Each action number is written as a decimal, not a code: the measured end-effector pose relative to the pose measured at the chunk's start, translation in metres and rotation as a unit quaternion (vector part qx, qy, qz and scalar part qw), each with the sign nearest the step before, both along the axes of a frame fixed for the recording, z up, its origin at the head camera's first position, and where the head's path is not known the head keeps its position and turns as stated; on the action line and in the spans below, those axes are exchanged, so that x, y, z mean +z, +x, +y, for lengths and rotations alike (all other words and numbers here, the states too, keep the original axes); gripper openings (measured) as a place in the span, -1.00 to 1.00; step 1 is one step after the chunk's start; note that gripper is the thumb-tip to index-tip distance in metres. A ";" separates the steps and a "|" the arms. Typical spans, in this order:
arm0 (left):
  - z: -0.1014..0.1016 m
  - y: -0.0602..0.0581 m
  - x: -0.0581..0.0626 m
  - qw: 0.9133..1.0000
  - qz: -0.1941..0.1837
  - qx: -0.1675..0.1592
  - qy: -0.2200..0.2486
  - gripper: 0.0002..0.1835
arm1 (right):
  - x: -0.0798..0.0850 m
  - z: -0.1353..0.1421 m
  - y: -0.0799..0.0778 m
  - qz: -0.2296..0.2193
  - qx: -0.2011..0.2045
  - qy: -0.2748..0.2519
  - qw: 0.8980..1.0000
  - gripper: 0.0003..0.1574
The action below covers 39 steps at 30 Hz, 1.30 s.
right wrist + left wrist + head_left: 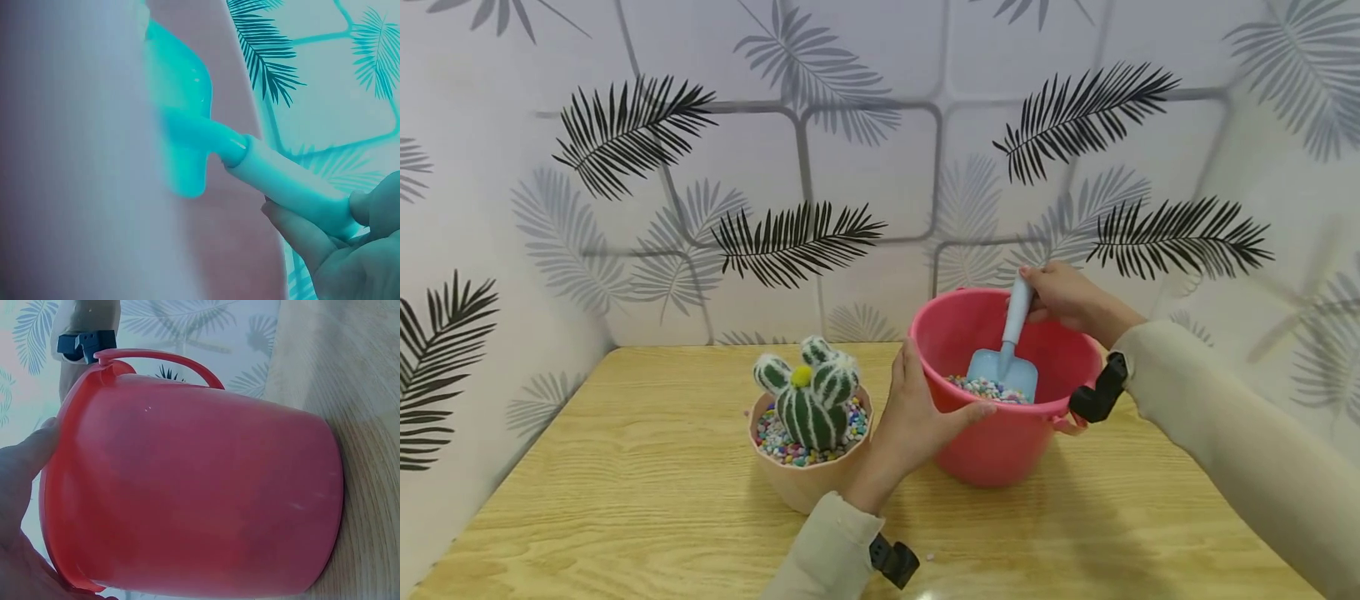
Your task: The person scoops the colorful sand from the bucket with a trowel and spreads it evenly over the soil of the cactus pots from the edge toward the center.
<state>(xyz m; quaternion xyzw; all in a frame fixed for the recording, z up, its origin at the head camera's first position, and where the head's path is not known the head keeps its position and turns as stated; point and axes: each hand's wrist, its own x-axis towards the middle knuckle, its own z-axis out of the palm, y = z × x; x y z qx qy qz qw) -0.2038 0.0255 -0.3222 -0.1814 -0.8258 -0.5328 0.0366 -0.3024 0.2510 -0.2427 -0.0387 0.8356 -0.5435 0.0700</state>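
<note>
A red bucket [992, 446] stands on the table with small multicoloured pebbles [988, 389] inside. My left hand [917, 421] rests against its near left rim, with the thumb stretched along the front and the fingers extended up the side. In the left wrist view, the thumb [39, 447] touches the rim. My right hand [1067, 296] reaches over the far right rim and grips the handle of a light blue toy shovel [1017, 312]. The shovel's blade points down into the bucket, at the pebbles. In the right wrist view, fingers and thumb hold the handle's end [300, 194].
Left of the bucket, close to my left forearm, is a peach-coloured pot [797, 483] with a knitted-looking green cactus [811, 408] among coloured pebbles. The bucket's handle [169, 359] hangs at its side. A leaf-patterned wall [880, 183] rises behind the wooden table [625, 467].
</note>
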 end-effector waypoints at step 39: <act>-0.048 0.047 -0.001 0.994 0.010 -0.035 -0.104 -0.16 | 0.020 -0.014 -0.022 -0.022 -0.079 -0.010 0.997 -0.29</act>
